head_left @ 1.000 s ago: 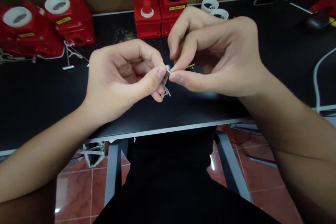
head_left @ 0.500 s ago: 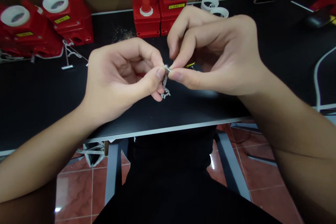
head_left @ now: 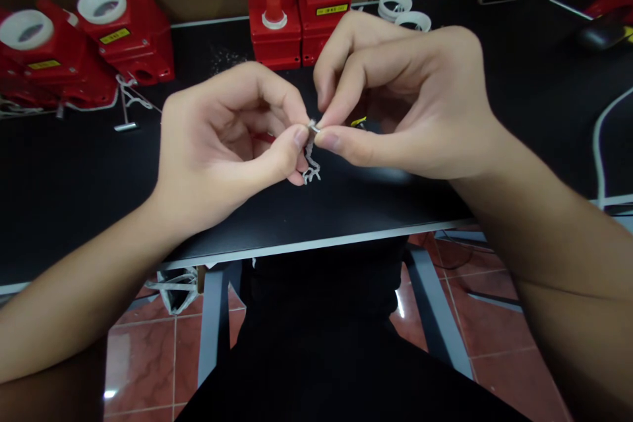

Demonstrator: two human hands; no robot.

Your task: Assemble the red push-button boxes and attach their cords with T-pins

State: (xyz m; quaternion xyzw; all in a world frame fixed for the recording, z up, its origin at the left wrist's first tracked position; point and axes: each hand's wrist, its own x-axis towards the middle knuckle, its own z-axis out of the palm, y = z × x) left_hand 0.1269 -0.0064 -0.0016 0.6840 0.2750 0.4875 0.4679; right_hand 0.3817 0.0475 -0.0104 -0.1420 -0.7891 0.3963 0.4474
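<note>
My left hand pinches the upper end of a thin, pale chain-like strand between thumb and forefinger. The strand's lower part dangles in small kinks beside the curled fingers. Facing it, my right hand has its thumb and forefinger closed on a small shiny metal pin. The pin meets the strand between both sets of fingertips; how the two join is too small to make out. A bit of something yellow shows under the right hand, partly hidden. Both hands are raised above the black tabletop.
Red housings with white rings stand at the left. Two more red housings are at the back middle, beside loose white rings. A metal T-shaped bar lies at left. At right are a screwdriver and a white cable.
Both hands keep their pinch, with only slight shifts. The left hand has moved a little up and left, and the dangling strand has swung slightly.
</note>
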